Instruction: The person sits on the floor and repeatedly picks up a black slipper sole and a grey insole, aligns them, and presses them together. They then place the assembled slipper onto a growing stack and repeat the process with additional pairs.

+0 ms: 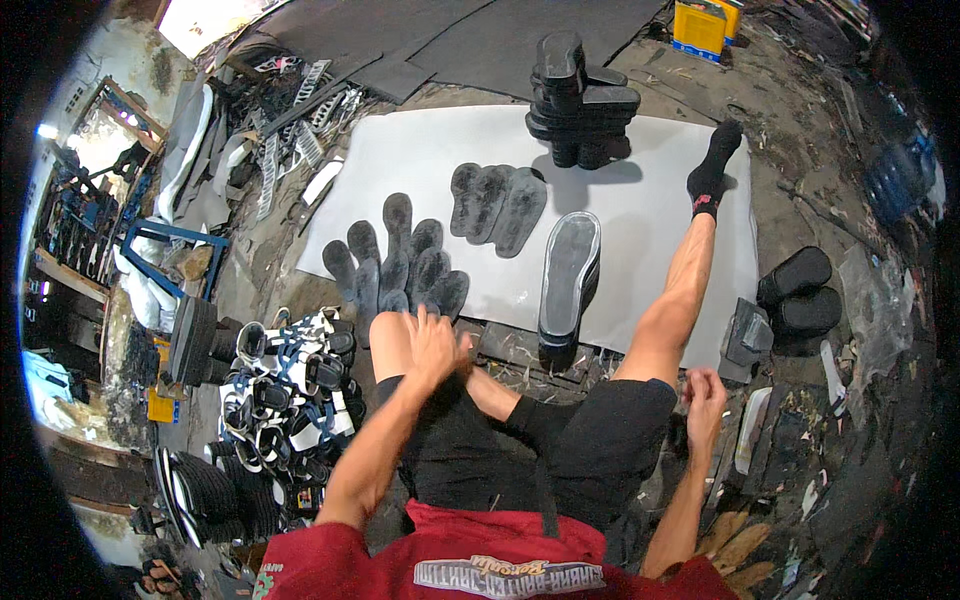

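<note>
My left hand (pixel 436 345) lies at my bent left knee, its fingers loosely stretched and apart with nothing seen in them. Beyond it, several dark sole pieces (pixel 397 225) are spread on a white sheet (pixel 400 140). My right hand (pixel 706 398) hangs beside my right thigh, fingers slightly bent and apart, holding nothing visible. Between my legs stands a thick black sole stack (pixel 571 275) with a pale edge around its top. Three flat dark soles (pixel 518 212) lie side by side farther off. A tall pile of black soles (pixel 583 110) rises at the sheet's far edge.
At left lies a heap of white and dark sandal uppers (pixel 290 390), with stacked black soles (pixel 225 495) nearer me. Two black soles (pixel 800 295) rest right of the sheet. Yellow containers (pixel 700 30) stand at the back, near dark sheet material (pixel 480 50).
</note>
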A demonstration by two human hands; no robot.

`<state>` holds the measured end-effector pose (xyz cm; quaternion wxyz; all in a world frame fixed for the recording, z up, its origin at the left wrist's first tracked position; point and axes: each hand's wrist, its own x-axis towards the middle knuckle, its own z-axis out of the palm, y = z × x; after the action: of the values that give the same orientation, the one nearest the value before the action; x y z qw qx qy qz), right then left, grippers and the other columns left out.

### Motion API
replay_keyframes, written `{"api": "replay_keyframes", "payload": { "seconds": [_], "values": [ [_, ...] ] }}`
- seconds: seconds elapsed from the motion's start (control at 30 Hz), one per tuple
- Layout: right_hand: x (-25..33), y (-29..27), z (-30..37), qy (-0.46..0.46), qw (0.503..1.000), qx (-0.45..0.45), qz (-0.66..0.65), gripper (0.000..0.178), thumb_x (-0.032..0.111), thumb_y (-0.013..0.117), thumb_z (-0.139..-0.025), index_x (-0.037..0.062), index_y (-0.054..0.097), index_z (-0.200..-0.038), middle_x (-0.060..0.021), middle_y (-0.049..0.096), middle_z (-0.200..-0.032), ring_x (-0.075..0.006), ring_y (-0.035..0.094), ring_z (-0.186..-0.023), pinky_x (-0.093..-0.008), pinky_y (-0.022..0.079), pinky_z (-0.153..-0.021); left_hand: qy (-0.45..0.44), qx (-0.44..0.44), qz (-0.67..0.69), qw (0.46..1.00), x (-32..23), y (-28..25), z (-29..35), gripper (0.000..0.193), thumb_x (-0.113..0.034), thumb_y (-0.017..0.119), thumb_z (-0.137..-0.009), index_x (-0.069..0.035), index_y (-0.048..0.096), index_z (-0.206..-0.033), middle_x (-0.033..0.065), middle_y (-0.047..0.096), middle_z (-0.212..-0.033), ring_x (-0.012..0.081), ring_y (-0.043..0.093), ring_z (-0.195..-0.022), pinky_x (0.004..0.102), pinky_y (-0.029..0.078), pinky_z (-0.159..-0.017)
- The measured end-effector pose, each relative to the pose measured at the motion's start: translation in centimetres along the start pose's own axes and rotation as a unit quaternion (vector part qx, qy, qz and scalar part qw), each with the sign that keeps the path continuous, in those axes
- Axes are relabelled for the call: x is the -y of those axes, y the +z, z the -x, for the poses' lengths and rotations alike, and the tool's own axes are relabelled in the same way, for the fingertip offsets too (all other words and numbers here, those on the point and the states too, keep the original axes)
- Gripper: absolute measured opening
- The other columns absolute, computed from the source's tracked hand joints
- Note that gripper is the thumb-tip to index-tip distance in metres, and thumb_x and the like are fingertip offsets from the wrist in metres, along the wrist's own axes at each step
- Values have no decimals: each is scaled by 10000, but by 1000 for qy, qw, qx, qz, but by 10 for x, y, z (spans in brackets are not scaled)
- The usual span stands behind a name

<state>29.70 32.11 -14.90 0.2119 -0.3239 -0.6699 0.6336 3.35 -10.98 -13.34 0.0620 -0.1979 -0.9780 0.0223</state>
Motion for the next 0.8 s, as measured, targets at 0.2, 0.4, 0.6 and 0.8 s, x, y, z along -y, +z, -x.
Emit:
{"api": "replay_keyframes", "payload": {
  "seconds": [0.2,0.4,0.6,0.8],
  "values": [
    [60,47,-10,-70,996,21,49,241,226,656,-1081,-6,697,-1032,-18,654,-794,-93,612,-729,-297,513,-655,-18,194,-142,971,71,92,-29,401,-390,699,-935,-8,746,-1048,238,772,-1079,446,596,-1284,583,395,-1119],
    [66,40,17,-62,994,34,88,232,199,647,-1084,-11,694,-1000,-49,702,-832,-139,665,-797,-329,533,-753,-72,207,-119,968,105,118,-38,367,-362,660,-968,-10,715,-1055,219,778,-1015,425,674,-1101,566,491,-941],
    [46,46,28,-66,997,2,41,245,205,630,-1106,-12,687,-1007,-23,663,-844,-100,602,-806,-283,493,-743,-82,148,-84,982,111,126,-46,334,-334,622,-1001,-11,684,-1062,200,783,-952,404,753,-918,550,587,-762],
    [35,68,20,-85,994,-41,48,218,184,637,-1080,-11,678,-993,-43,726,-905,-120,650,-850,-306,519,-745,-117,56,1,992,90,97,-37,301,-285,620,-1007,-12,667,-1124,225,770,-917,432,767,-839,559,612,-732]
  ]
}}
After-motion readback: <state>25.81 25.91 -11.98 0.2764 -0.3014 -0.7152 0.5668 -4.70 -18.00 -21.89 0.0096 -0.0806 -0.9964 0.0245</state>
